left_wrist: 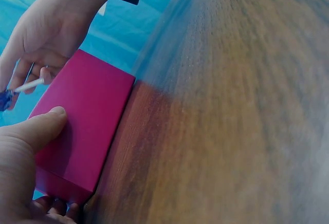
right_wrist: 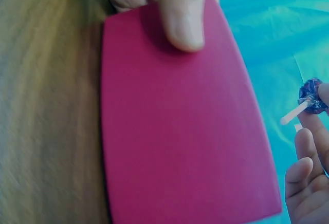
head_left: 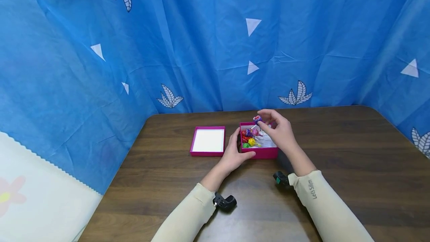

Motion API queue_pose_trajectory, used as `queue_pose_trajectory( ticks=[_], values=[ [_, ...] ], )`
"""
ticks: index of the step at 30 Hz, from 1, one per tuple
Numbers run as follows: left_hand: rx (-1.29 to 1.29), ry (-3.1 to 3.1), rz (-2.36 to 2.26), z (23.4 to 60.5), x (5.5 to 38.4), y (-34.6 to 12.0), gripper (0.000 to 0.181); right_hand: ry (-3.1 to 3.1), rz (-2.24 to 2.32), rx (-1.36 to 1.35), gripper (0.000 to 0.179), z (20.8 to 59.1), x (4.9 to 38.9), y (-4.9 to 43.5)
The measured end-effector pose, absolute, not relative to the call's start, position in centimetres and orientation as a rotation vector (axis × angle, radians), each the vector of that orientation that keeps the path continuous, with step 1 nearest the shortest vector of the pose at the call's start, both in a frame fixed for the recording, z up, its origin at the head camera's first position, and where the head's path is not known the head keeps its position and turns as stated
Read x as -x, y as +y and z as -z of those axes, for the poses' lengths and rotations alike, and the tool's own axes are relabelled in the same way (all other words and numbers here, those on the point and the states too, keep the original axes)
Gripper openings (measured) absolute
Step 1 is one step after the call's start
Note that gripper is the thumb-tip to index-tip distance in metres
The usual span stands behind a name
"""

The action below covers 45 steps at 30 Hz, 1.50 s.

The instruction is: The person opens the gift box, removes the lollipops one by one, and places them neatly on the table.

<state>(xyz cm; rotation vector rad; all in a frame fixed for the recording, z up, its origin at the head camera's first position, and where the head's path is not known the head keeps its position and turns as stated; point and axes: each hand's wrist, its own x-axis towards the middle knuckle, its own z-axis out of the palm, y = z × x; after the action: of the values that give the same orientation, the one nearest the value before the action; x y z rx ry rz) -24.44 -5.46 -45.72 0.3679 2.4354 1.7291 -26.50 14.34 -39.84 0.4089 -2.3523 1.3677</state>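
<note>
The right hand (head_left: 277, 128) is reaching in over the box from the lower right, its forearm slanting up and leftward and its wrist hanging above the box's right side. Its thumb and fingertips are closing around the wrapped head of a lollipop (head_left: 257, 119), pinching it, while the other fingers are curving loosely behind. The left hand (head_left: 234, 156) is coming up from the lower left and clasping the pink box (head_left: 260, 154) at its near left corner: the thumb is pressing flat on the front wall, and the fingers are lying along the left wall.

The held lollipop is hovering above the back left part of the box, clear of the table (head_left: 161, 182). Its long axis is running aslant; in both wrist views the white stick (left_wrist: 30, 85) is pointing from the blue-purple head down toward the table side and in toward the right palm, its tip staying free in the right wrist view.

The box is standing with its open side up, its front wall running left to right. Inside, on the left, a yellow lollipop (head_left: 252, 142) is pointing its stick rightward, and a green lollipop (head_left: 246, 145) is lying beside it. A lid (head_left: 208, 141) is resting left of the box, its white inside facing up.
</note>
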Motion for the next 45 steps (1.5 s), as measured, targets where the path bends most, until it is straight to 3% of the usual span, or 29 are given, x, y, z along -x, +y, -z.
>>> queue_pose_trajectory(
  ticks=[13, 26, 45],
  values=[
    [-0.367, 2.448, -1.727, 45.8, 24.5, -5.4, 0.098, -2.251, -1.405, -0.133, 0.035, 39.6, 26.8, 18.5],
    [-0.361, 2.445, -1.734, 45.8, 24.4, -5.3, 0.098, -2.355, -1.427, 0.098, 0.04, 42.6, 27.7, 21.8],
    [-0.358, 2.449, -1.711, 45.8, 24.5, -5.3, 0.098, -2.474, -1.399, 0.164, 0.041, 44.9, 27.9, 23.5]
  ],
)
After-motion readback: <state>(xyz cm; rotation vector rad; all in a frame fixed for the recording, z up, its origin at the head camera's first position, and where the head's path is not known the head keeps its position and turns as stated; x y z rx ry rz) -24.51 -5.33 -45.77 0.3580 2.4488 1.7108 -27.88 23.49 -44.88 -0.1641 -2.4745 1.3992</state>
